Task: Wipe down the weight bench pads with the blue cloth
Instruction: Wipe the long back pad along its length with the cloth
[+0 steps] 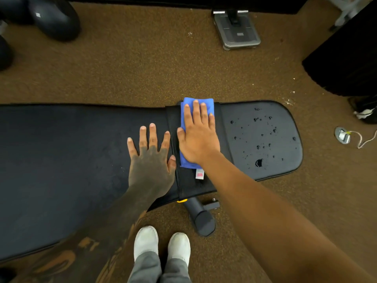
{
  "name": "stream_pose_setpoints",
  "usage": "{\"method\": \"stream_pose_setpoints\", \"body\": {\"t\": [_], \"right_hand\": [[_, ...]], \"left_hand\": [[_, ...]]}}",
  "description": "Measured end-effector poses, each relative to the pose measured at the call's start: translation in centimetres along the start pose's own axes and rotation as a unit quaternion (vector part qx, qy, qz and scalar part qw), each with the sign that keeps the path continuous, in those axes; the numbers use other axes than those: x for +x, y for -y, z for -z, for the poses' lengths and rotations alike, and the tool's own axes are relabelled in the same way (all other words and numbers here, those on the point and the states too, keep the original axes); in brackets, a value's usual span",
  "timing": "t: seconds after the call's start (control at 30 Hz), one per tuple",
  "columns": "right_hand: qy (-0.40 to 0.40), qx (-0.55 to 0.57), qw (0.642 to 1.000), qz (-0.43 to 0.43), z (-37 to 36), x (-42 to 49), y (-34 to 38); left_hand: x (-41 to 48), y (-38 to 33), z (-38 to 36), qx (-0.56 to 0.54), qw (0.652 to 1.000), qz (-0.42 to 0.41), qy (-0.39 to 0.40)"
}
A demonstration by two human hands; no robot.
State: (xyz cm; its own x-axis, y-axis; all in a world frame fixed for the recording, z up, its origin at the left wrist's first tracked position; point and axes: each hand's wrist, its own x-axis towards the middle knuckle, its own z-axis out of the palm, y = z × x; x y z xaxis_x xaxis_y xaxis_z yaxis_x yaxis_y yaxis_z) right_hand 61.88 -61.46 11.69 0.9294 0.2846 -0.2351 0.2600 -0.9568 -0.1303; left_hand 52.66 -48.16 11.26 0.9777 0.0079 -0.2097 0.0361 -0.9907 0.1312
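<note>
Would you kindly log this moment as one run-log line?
right hand: flat on blue cloth, over pad gap | left hand: flat on long pad | short pad: droplets, unwiped

A gym or workout room, by its gear: a black padded weight bench [81, 160] stands on speckled brown rubber flooring [132, 68]; dark rounded weights [55, 19] lie at the far left; a floor scale [236, 30] sits beyond.
</note>
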Motion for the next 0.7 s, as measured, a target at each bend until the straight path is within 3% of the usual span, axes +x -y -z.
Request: {"method": "stream_pose_setpoints", "body": {"t": [0.2, 0.47, 0.7], "right_hand": [[0.021, -0.018, 0.99, 0.137, -1.1, -7.4, -2.1], [-0.003, -0.005, 1.0, -0.01, -0.2, -2.6, -4.6], [0.017, -0.017, 0.994, 0.102, -1.0, -9.8, -5.0]], "left_hand": [[0.0, 0.0, 0.0, -0.002, 1.0, -0.003, -0.012], [0.0, -1.9, -0.2, -0.002, 0.999, -0.033, -0.009], [0.0, -2.6, -0.4, 0.005, 0.999, -0.037, -0.016]]}}
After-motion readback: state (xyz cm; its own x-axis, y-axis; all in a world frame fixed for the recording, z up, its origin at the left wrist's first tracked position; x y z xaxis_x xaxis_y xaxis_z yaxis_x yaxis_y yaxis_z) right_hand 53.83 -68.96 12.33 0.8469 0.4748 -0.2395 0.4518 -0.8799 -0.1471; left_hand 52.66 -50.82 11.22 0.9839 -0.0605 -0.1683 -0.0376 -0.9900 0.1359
